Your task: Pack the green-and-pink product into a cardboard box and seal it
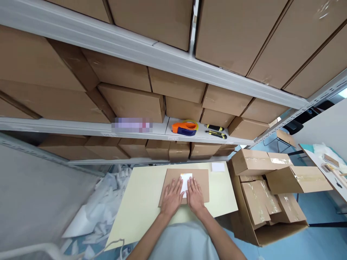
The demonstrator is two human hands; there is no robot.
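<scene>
A flat brown cardboard box point(202, 178) lies on the pale yellow table point(143, 209). On its top is a white label point(186, 176) with a small orange mark near its upper edge. My left hand point(172, 196) rests flat on the left side of the label, fingers stretched out. Across from it, my right hand point(195, 195) lies flat over the right side, its fingers also straight. The middle strip of the label shows between the two hands; its sides are partly covered. A small stack of white labels or cards point(218, 167) sits at the table's back right corner.
Shelves of cardboard boxes point(130, 104) rise behind the table. One shelf holds an orange tape dispenser point(185, 128) and two yellow-black box cutters point(215, 134). A large open carton point(244, 220) filled with smaller boxes stands at right. White wrapping material point(100, 206) is heaped on the left.
</scene>
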